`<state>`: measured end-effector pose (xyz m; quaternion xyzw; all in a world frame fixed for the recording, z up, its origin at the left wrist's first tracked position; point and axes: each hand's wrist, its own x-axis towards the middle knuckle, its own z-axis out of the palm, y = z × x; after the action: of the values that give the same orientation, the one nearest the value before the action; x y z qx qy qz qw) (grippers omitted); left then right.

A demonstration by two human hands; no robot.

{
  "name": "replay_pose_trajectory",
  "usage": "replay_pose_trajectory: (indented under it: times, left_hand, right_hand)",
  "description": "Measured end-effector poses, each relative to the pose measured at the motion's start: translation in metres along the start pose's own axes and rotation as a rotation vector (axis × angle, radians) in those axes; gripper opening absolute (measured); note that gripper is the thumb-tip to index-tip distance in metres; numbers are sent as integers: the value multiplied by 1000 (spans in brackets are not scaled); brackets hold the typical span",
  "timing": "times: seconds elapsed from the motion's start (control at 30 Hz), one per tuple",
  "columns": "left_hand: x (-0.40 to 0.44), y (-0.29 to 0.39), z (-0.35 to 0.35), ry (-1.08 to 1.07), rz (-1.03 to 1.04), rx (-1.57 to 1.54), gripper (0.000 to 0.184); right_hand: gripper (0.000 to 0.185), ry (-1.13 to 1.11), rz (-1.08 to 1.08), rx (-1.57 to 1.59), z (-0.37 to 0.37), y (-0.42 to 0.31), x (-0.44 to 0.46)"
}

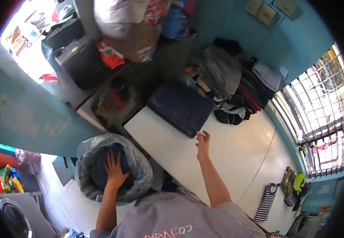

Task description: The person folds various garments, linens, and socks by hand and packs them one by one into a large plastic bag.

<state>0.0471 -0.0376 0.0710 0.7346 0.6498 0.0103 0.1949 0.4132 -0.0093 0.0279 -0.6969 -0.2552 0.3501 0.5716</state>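
L hand (pixel 116 170) is wide open, fingers spread, palm down on the dark cloth (pixel 99 168) in the big clear bag (pixel 143 174); it's not gripping, just touching the top. R hand (pixel 203 143) is abt half open, fingers bent, w/ nothing in its grip that I can see; its tips are right by the near corner of the folded blue cloth (pixel 180 106), & I can't tell if they touch. That folded cloth lies on the white tbl (pixel 235 139), by its far edge. The clear bag is L of the tbl, mouth open, crinkly sides up around the dark cloth. Another big bag (pixel 126 33), stuffed full, is up high; can't tell what's in it. L arm reaches fwd & down into the clear bag; R arm goes fwd over the tbl, hand up. A pile of clothes (pixel 224 73) is just past the folded cloth.
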Motion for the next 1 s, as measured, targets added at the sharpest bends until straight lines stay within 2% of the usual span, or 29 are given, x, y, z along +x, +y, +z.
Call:
replay_pose_trajectory:
  times: [0.07,0.1,0.13,0.17,0.2,0.23,0.3,0.33,0.4,0.47,0.53,0.57,0.63,0.7,0.73,0.8,0.9,0.97,1.0]
  left_hand:
    - [1,5,-7,-6,7,2,96]
    - [-1,8,-13,-11,-7,-8,94]
    - [-1,10,-19,-1,8,1,94]
    - [-2,12,-27,52,-8,-51,82]
    - [-1,14,-34,104,-22,-106,70]
    - [-1,15,-40,117,-3,-100,70]
    - [3,21,-51,434,-47,-369,42]
    - [8,31,-58,445,-28,-370,42]
    - [15,53,-68,717,-32,-426,29]
    - [25,72,-73,712,60,-427,30]
    - [34,97,-80,687,226,-379,28]
    - [38,110,-81,678,233,-378,28]
    - [43,131,-82,548,388,-351,25]
    - [49,143,-77,535,448,-258,23]
    - [52,146,-71,479,476,-271,23]
    - [53,157,-68,380,500,-299,25]
    - [61,171,-60,271,541,-345,27]
    - [73,182,-56,244,591,-342,29]
    - [81,188,-53,221,635,-341,31]
  right_hand:
    - [78,88,458,65,-15,6,29]
    - [78,95,455,80,-15,11,41]
    - [84,10,502,121,-15,14,55]
    - [91,-77,544,162,-15,9,67]
    - [84,-28,567,191,-5,7,74]
    - [84,-21,553,210,1,6,80]
    - [70,-262,570,208,9,7,90]
    - [63,-250,587,252,15,9,89]
    - [57,-238,600,302,21,14,77]
    - [52,-241,478,556,18,12,54]
    - [51,-231,449,509,-12,13,36]
    - [51,-223,420,456,-34,12,30]
    - [51,-182,584,422,-91,-1,19]
    - [51,-117,581,357,-153,0,18]
    - [52,-122,507,391,-189,20,24]
    - [53,-3,493,154,-243,7,24]
    - [48,5,445,-129,-303,10,39]
    - [43,284,29,-1042,-310,26,54]
    - [40,326,-125,-1014,-304,21,62]
